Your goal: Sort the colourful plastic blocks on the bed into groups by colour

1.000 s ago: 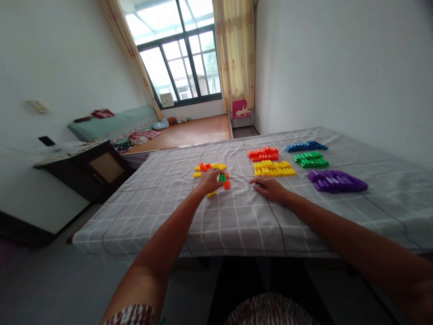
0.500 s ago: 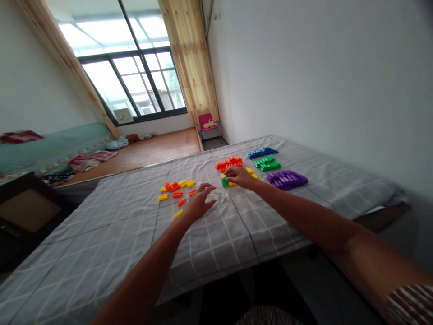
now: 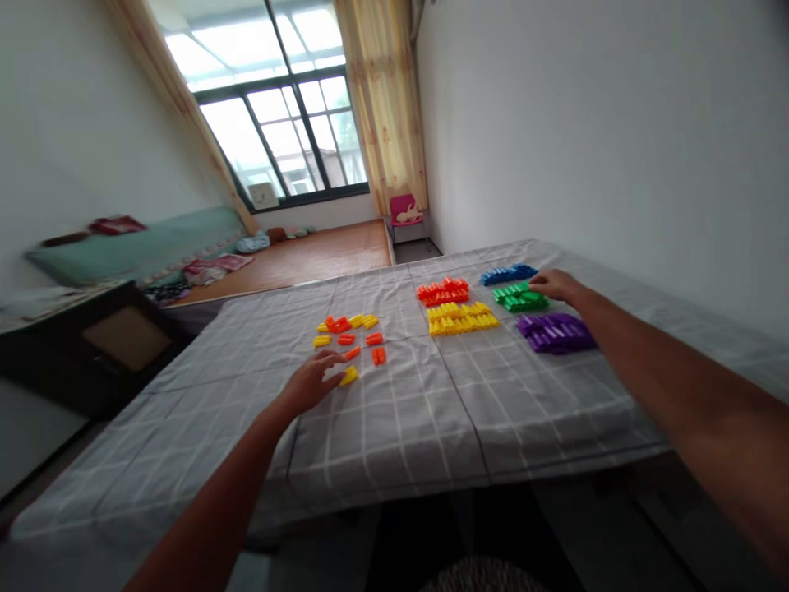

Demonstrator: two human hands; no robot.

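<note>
My left hand (image 3: pixel 317 380) is low over the cloth, its fingers apart. Its fingertips reach an orange plastic block (image 3: pixel 352 353), while the thumb is beside a yellow block (image 3: pixel 349 376). My right hand (image 3: pixel 556 285) is at the right end of the green block pile (image 3: pixel 521 298). Its fingers are pinched together on what looks like a green block, mostly hidden by them. The purple pile (image 3: pixel 555 334) lies just in front of this hand, and the blue pile (image 3: pixel 509 274) behind it.
A yellow pile (image 3: pixel 462 319) and an orange pile (image 3: pixel 442 292) lie left of the green one. Loose orange blocks (image 3: pixel 378 356) and yellow blocks (image 3: pixel 321 340) are scattered at left centre. A grey checked cloth (image 3: pixel 407 419) covers the surface. The wall (image 3: pixel 592 123) rises along the right side.
My right hand has gone from the yellow pile, where a green block was at its fingers, rightward to the green pile. My left hand has shifted left to the loose blocks. The view has turned left.
</note>
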